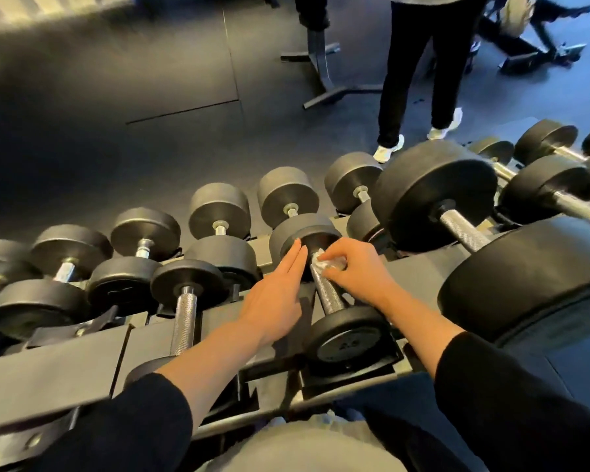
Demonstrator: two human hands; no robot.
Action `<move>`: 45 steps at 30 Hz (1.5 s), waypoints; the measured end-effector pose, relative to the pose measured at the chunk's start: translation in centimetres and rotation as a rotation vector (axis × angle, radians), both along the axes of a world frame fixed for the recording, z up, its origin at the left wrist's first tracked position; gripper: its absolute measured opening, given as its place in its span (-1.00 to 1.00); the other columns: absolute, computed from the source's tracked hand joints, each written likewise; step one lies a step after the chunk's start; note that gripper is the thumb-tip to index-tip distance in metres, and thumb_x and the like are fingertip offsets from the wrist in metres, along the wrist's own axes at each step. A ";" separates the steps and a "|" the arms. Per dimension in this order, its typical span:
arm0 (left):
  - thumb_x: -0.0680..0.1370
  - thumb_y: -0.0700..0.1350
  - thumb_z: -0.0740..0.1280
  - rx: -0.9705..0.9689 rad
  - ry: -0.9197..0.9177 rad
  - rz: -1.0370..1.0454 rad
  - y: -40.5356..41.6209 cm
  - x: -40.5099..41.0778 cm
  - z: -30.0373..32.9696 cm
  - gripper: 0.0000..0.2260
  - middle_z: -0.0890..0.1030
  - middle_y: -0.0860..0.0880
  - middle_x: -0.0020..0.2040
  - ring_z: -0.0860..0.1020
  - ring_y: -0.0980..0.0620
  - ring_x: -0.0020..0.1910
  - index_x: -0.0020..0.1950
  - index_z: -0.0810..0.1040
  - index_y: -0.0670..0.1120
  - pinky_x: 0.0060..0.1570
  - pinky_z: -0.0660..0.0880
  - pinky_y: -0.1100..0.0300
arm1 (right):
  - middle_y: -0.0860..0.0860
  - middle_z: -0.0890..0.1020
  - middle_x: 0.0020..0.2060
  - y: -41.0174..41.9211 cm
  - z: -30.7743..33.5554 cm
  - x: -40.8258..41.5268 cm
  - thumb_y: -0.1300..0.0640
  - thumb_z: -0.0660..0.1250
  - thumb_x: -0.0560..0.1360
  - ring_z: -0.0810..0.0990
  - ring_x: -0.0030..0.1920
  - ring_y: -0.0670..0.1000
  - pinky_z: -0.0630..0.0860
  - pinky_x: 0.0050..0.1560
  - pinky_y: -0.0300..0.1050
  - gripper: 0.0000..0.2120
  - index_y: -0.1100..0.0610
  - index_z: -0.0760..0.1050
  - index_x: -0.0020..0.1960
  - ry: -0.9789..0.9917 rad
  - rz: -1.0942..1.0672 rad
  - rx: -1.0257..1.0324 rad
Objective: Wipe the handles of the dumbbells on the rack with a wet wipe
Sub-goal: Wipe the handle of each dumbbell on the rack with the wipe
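A black dumbbell (346, 332) lies in the near row of the rack (65, 366), its knurled steel handle (327, 294) running away from me. My right hand (358, 269) pinches a crumpled white wet wipe (324, 264) against the far end of that handle, close to the far weight head. My left hand (276, 294) lies with straight fingers beside the handle, fingertips touching the far head (315, 236). It holds nothing.
More dumbbells fill both rows: one with a bare handle (184, 321) to the left, a big one (457, 226) to the right. A person's legs (419, 73) stand on the dark floor beyond the rack, near a metal stand (321, 63).
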State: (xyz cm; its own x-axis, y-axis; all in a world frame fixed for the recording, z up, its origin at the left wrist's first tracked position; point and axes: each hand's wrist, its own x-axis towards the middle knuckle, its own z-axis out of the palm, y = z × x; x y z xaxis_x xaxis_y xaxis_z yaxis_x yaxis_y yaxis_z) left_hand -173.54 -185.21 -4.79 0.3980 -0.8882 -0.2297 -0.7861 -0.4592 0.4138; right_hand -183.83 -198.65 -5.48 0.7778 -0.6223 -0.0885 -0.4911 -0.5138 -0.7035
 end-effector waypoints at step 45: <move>0.58 -0.25 0.22 0.088 -0.066 0.193 -2.9 -2.6 -0.4 -0.30 -0.23 0.18 0.54 0.49 0.19 -0.23 0.56 -0.11 0.07 -0.22 0.53 0.29 | -0.07 0.66 -0.08 -0.3 -4.1 -4.0 0.34 0.38 0.41 0.59 -0.01 -0.12 0.53 -0.02 -0.25 -0.73 0.06 0.64 0.02 -0.228 -0.220 0.685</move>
